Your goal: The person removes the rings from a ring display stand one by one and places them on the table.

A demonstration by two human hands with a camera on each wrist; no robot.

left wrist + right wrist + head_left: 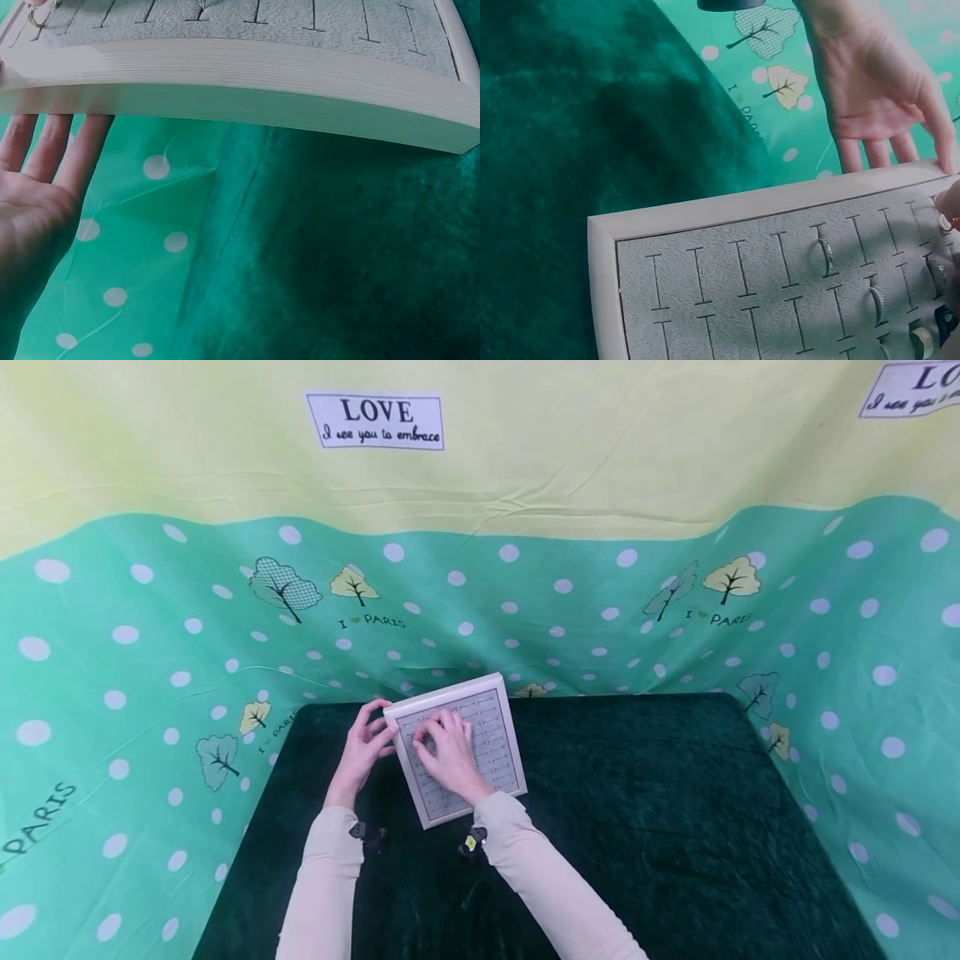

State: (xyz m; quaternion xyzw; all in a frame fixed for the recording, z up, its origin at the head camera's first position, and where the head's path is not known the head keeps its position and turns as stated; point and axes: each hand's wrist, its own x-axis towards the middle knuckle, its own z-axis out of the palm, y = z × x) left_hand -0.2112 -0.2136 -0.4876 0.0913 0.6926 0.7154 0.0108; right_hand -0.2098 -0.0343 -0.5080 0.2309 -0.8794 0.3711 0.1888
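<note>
A ring display tray [442, 697] with a pale frame and grey slotted pad is held tilted above the dark cloth. My left hand [360, 752] grips its upper left corner, thumb on the frame and fingers [86, 154] extended beneath. Over the pad, near that same corner, my right hand [450, 756] pinches a small gold-coloured ring [32, 19] at a slot; its fingertips are mostly cut off in the wrist views. Several silvery rings, including one patterned ring [825, 257] and a wide band [922, 343], sit in other slots.
Dark green velvety cloth [637, 827] covers the table under the tray. Behind and at the sides hangs a green and yellow curtain [555, 610] with dots and trees. A small dark wrist device [472, 842] is strapped at the right cuff.
</note>
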